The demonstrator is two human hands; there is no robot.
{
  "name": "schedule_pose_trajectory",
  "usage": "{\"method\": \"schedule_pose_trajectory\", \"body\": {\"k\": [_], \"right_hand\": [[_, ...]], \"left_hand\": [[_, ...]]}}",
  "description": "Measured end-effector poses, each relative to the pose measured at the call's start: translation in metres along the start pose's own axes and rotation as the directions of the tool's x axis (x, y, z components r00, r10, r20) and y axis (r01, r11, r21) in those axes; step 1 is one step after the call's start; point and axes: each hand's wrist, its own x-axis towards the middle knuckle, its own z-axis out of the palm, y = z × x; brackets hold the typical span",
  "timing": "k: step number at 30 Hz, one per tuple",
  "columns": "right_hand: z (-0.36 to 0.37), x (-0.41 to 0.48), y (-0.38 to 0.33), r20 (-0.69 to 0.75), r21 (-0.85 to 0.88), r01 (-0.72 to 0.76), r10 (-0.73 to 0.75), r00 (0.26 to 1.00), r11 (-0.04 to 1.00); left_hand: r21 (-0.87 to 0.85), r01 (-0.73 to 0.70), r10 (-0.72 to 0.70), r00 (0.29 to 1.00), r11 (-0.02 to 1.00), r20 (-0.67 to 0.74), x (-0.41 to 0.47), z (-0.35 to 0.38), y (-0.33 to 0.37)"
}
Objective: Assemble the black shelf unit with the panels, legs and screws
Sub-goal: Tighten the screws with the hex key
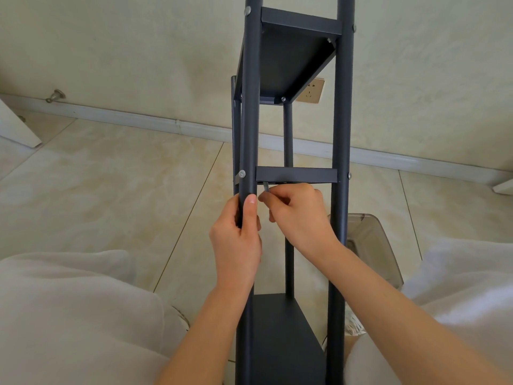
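The black shelf unit [341,129] stands upright between my knees, with several round legs and three panels. My left hand [237,240] grips the near left leg [251,107] just below the middle panel [295,174]. My right hand [298,215] pinches a small metal hex key [266,187] under the middle panel's front left corner. A silver screw head [242,173] sits on the left leg at the height of that panel. The upper panel [294,59] and the bottom panel [280,329] are fixed to the legs.
Beige tiled floor [111,176] runs to a white skirting board [155,122] and a cream wall with a gold socket [313,90]. A smoky clear plastic chair [372,245] is at the right. A door stop [55,95] is at far left. My light-trousered knees frame the shelf.
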Motion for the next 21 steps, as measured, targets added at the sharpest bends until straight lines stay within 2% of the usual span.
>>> {"method": "schedule_pose_trajectory", "body": {"k": [8, 21], "right_hand": [[0.007, 0.003, 0.005, 0.037, 0.059, -0.011, 0.009, 0.999, 0.998], [0.030, 0.015, 0.023, -0.128, 0.009, 0.151, -0.149, 0.981, 0.988]], "left_hand": [[0.006, -0.029, 0.029, 1.000, 1.000, -0.001, 0.002, 0.000, -0.004], [-0.007, -0.028, 0.029, 0.999, 1.000, 0.020, 0.003, 0.002, -0.002]]}}
